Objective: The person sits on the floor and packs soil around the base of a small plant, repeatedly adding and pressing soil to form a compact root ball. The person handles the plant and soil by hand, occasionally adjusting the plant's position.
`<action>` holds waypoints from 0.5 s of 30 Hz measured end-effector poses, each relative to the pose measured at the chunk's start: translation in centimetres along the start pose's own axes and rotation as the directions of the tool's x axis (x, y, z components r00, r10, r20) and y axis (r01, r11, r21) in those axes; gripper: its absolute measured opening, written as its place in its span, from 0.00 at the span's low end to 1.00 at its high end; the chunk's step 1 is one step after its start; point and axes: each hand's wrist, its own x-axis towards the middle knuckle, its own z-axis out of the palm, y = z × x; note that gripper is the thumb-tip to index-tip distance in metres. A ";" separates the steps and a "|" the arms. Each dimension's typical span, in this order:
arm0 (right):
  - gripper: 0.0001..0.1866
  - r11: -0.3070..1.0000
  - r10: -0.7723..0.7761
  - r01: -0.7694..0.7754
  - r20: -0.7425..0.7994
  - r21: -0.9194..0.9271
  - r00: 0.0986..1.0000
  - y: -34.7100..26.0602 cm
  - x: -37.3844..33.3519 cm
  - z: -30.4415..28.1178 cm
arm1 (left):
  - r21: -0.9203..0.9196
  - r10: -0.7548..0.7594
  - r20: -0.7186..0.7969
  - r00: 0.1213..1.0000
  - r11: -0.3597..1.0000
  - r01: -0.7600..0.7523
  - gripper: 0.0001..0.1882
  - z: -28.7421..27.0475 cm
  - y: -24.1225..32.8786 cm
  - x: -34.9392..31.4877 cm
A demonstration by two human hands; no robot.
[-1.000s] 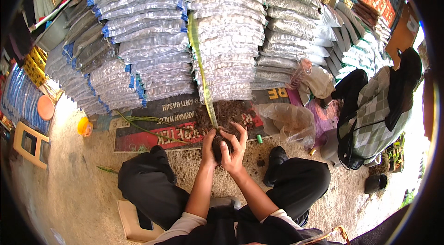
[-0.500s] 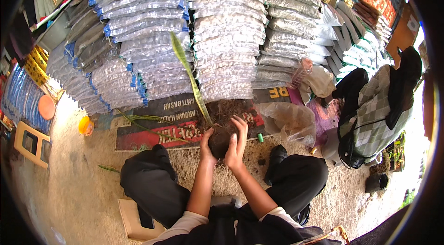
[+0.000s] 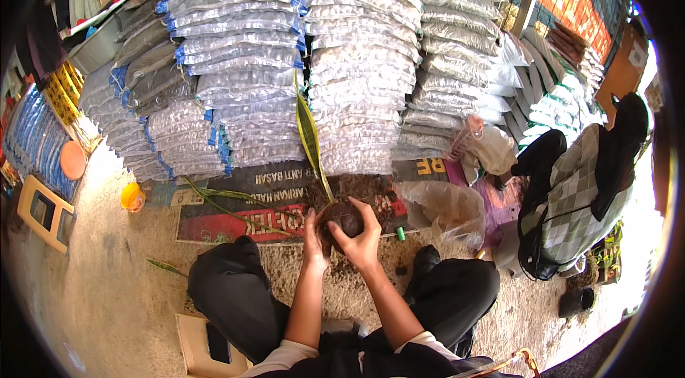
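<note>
Between my two hands is a snake plant with one long green, yellow-edged leaf (image 3: pixel 308 134) rising away from me. Its base is a dark brown, round root ball (image 3: pixel 345 217); whether a thin pot or bag wraps it I cannot tell. My left hand (image 3: pixel 314 241) presses flat along the left side of it. Curled around the right side and near face is my right hand (image 3: pixel 362 237), with the thumb laid across it. Loose dark soil (image 3: pixel 357 185) lies on the printed sheet (image 3: pixel 207 217) just beyond. More long leaves (image 3: pixel 235 197) rest on that sheet to the left.
Tall stacks of filled clear bags (image 3: pixel 364 64) stand behind the sheet. A crumpled plastic bag (image 3: pixel 446 210) and a small green cylinder (image 3: pixel 400 234) lie to the right. A person in a checked shirt (image 3: pixel 564 192) sits at the far right. An orange cup (image 3: pixel 133 197) and beige stool (image 3: pixel 44 214) are left.
The root ball has turned so its round dark face shows more. My right hand has shifted its fingers and thumb over it, and the leaf stands more upright.
</note>
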 end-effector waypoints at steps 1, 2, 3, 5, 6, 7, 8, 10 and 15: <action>0.27 0.986 0.104 -0.106 0.017 0.129 0.994 0.2 -0.2 0.0 | 0.046 0.034 -0.046 0.998 0.998 -0.032 0.30 0.1 -0.5 0.2; 0.26 0.970 0.138 -0.142 0.036 0.198 0.990 0.1 -0.5 0.3 | -0.025 0.027 -0.056 0.998 0.999 -0.028 0.29 0.1 -0.9 0.3; 0.26 0.948 0.169 -0.178 0.057 0.265 0.984 -0.1 -0.9 0.6 | -0.096 0.020 -0.066 0.998 0.995 -0.026 0.28 0.0 -1.2 0.4; 0.26 0.995 0.087 -0.094 0.180 0.032 0.980 0.6 -1.3 0.6 | -0.220 -0.066 -0.099 0.993 0.974 0.043 0.27 0.5 -0.7 -0.2; 0.27 0.993 0.110 -0.099 0.204 -0.064 0.973 0.8 -1.5 0.4 | -0.301 -0.187 -0.055 0.981 0.940 0.162 0.25 -0.4 -0.9 -0.3; 0.28 0.983 0.132 -0.098 0.236 -0.152 0.963 0.4 -1.5 0.5 | -0.294 -0.162 -0.039 0.986 0.945 0.143 0.24 -0.5 -0.9 -0.3; 0.29 0.984 0.112 -0.077 0.220 -0.162 0.969 0.5 -1.4 0.6 | -0.287 -0.137 -0.022 0.990 0.950 0.125 0.24 -0.5 -0.9 -0.2; 0.31 0.991 0.069 -0.044 0.200 -0.128 0.977 0.9 -1.1 0.4 | -0.337 -0.128 -0.057 0.990 0.936 0.102 0.21 -2.1 -1.9 0.8; 0.41 0.995 -0.016 0.024 -0.082 0.102 0.996 1.8 2.5 -3.7 | -0.259 -0.224 0.133 0.966 0.933 0.252 0.21 -1.4 -0.7 -0.1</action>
